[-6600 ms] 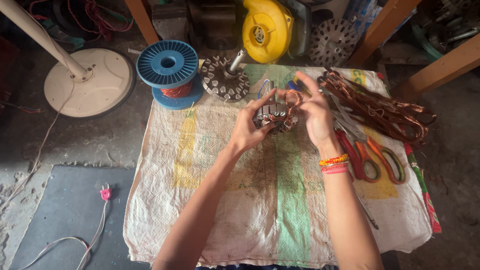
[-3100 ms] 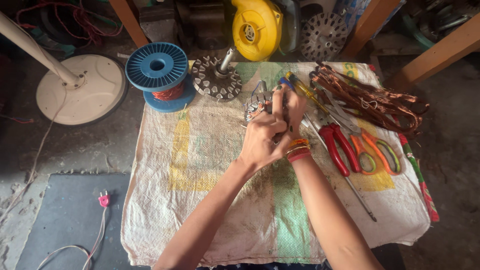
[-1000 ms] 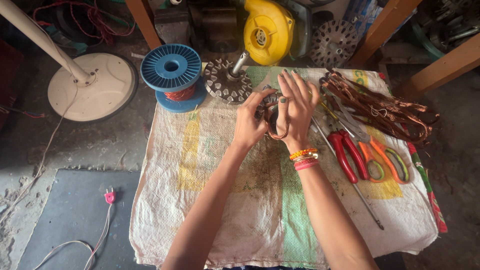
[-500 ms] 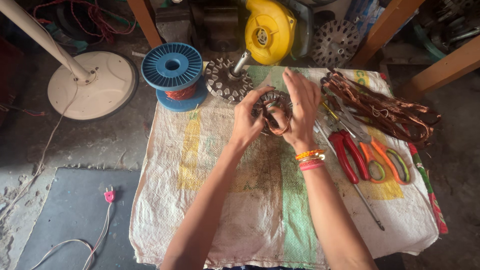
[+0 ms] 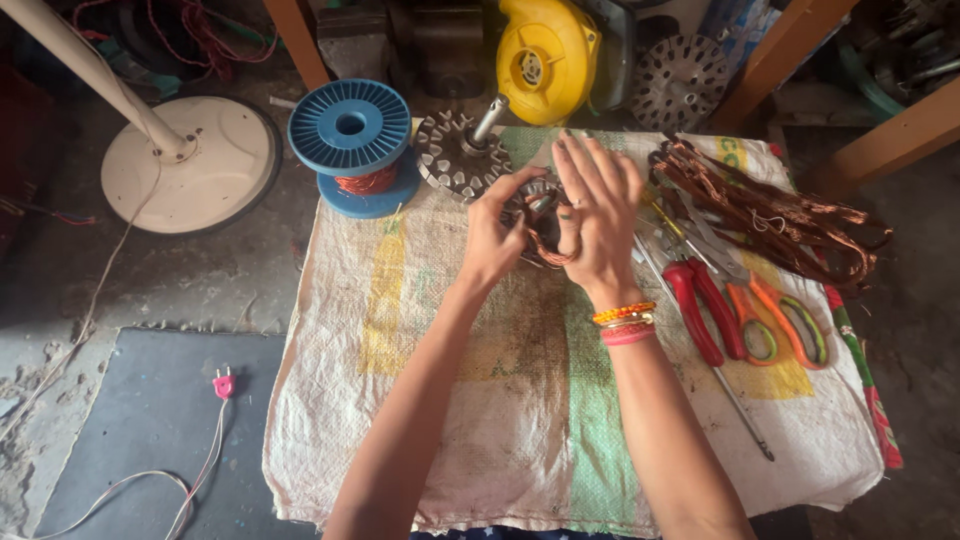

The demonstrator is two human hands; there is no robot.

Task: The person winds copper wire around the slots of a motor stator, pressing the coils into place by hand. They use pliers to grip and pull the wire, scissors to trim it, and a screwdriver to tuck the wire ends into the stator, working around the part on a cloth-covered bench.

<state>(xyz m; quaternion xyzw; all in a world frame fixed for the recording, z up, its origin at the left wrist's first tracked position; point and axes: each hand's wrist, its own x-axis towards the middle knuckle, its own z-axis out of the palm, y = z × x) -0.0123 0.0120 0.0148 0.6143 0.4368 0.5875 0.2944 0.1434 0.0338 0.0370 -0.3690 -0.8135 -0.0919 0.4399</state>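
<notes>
Here we look down at our two bare hands, held close together over a woven sack cloth [image 5: 470,400] spread on the floor. Between them is a small round motor stator [image 5: 538,208], a metal ring with copper wire looped through it, lifted just above the cloth near its far edge.

Our left hand [image 5: 493,237] is curled around the stator's left side, thumb and forefinger closed on its rim, so it seems to steady the part. Our right hand [image 5: 597,218] covers the right side, its fingers [image 5: 585,175] stretched long and only slightly spread, resting on the ring, while a loop of copper wire [image 5: 548,252] curves out below the palm. We cannot tell whether the right thumb pinches that wire, since the hand hides it. Holding the ring from both sides likely keeps it from turning while the wire is handled.

Bright thread bangles [image 5: 624,322] circle the right wrist.

Moving outward, a second toothed stator with a shaft [image 5: 462,152] lies on the cloth just beyond the left hand. Further left stands a blue spool of copper wire [image 5: 354,142]. To the right lie red-handled pliers [image 5: 703,305], orange-handled scissors [image 5: 785,322] and a tangle of old copper wire [image 5: 770,205], all within easy reach. A yellow blower [image 5: 543,58] sits beyond the cloth, and a white fan base [image 5: 195,160] stands far left.
</notes>
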